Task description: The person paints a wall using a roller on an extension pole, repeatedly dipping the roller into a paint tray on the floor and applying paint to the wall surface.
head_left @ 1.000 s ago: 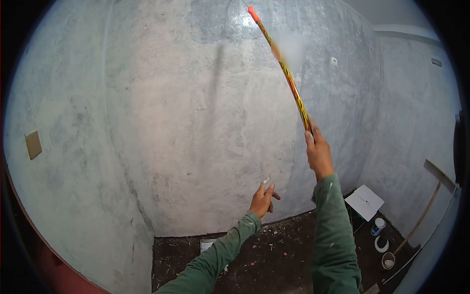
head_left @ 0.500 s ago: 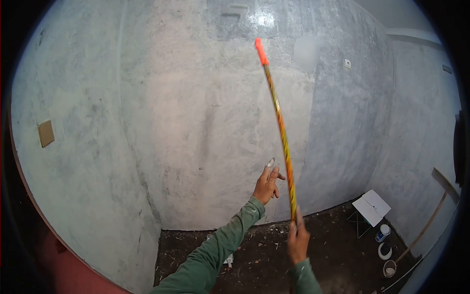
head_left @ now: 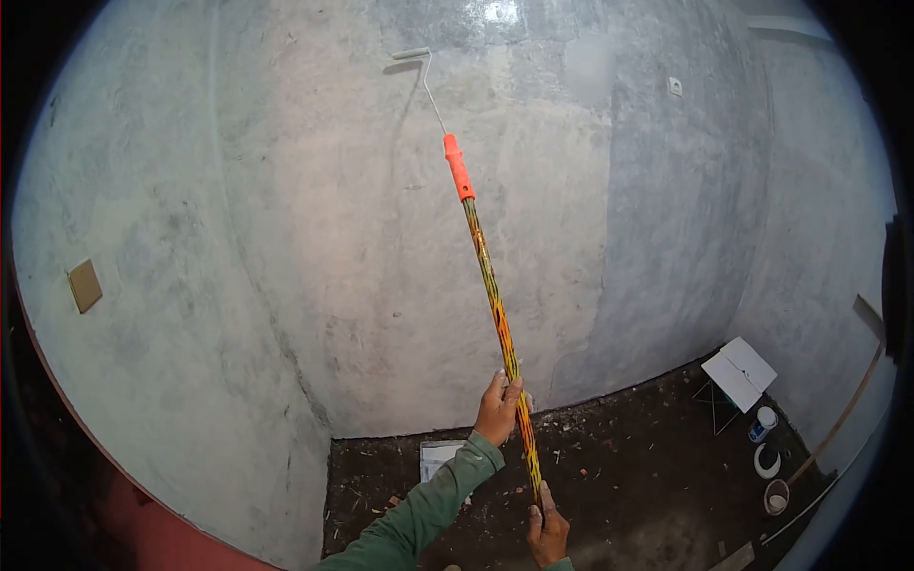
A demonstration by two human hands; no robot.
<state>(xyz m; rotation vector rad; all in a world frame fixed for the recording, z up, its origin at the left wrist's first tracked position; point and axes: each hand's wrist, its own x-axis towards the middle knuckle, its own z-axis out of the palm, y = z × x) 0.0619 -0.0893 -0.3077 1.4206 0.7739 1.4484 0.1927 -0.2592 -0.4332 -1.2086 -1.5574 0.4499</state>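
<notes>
A paint roller (head_left: 411,53) on a bent wire frame meets the wall high up, left of the darker, shiny patch. Its orange handle (head_left: 458,167) is fixed to a long yellow, orange and black patterned pole (head_left: 500,314) that slants down towards me. My left hand (head_left: 499,407) is closed around the pole partway down. Lower, near its bottom end, my right hand (head_left: 547,529) grips the same pole. The wall (head_left: 381,257) has pale, uneven grey areas, with a darker grey section on the right.
On the dark, littered floor (head_left: 609,476) at right stand a small folding table (head_left: 739,371), a paint can (head_left: 763,423), a white container (head_left: 766,462) and a bucket (head_left: 776,497). A wooden stick (head_left: 843,419) leans in the right corner. A wall socket (head_left: 675,87) sits upper right.
My left hand, fingers spread off the pole before, has closed around it. The pole and roller have come lower and to the left; my right hand is also lower.
</notes>
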